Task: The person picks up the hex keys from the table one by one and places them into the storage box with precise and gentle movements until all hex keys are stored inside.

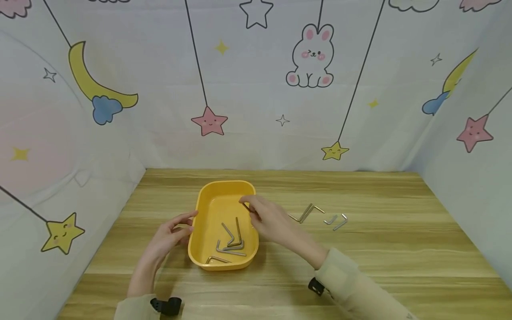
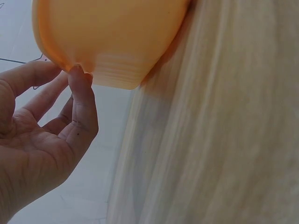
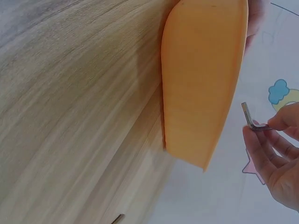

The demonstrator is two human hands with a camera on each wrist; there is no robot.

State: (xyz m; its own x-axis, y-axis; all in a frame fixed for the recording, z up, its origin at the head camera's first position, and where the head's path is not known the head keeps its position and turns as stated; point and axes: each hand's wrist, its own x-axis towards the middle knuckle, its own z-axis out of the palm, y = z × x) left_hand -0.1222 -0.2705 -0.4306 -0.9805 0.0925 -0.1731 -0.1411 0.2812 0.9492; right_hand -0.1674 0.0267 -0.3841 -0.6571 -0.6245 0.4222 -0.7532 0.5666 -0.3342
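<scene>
A yellow plastic tray (image 1: pixel 192 249) stands on the wooden table. My left hand (image 1: pixel 172 235) holds its left rim, and the left wrist view shows the bent fingers (image 2: pixel 84 102) right at the lip. Over the tray's right side, my right hand (image 1: pixel 268 218) pinches a small L-shaped hex key (image 3: pixel 250 116) between thumb and fingers, its short arm pointing up in the right wrist view. Several hex keys (image 1: pixel 239 231) lie in the near half of the tray, some crossing each other; one more hex key (image 1: pixel 218 259) rests at its front wall.
On the table (image 1: pixel 384 249), right of the tray, lie several brass-coloured hex keys (image 1: pixel 307 213) close together and silver hex keys (image 1: pixel 341 222) further right. A white printed curtain (image 1: pixel 256 146) encloses the table at the back and sides. Both wrists wear black camera straps (image 1: pixel 167 306).
</scene>
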